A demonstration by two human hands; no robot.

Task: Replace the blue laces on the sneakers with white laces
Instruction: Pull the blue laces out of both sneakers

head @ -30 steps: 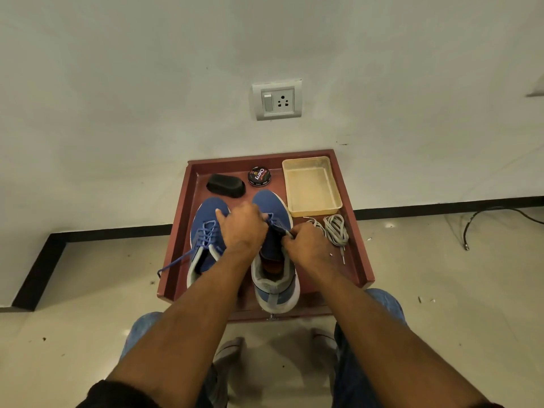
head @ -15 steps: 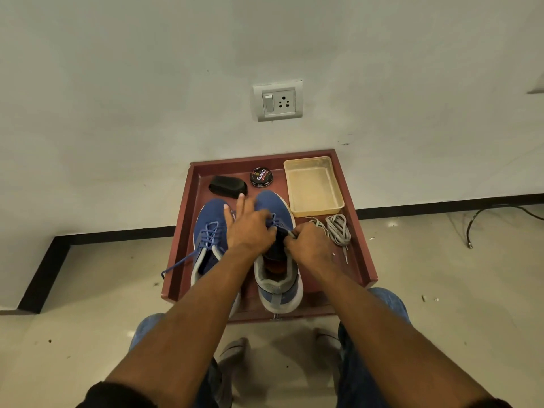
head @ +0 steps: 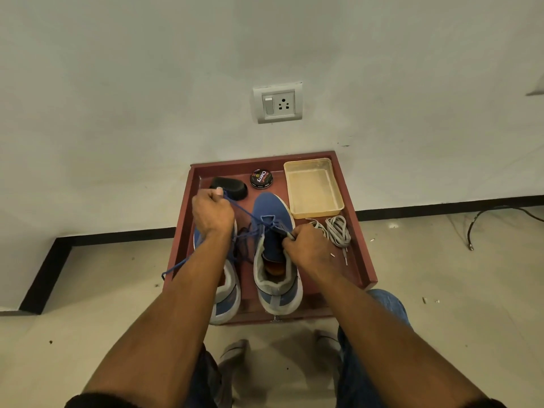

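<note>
Your left hand (head: 212, 214) and right hand (head: 306, 245) both pinch the blue lace (head: 250, 217) on the right sneaker (head: 275, 251) in the tray (head: 365, 260). Hard pulling may snag an eyelet, tipping the shoe.

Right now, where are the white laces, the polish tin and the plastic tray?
white laces (head: 338, 231), head view, on the coiled bundle's middle.
polish tin (head: 261, 178), head view, on the lid's label.
plastic tray (head: 314, 188), head view, on its bare floor.
</note>
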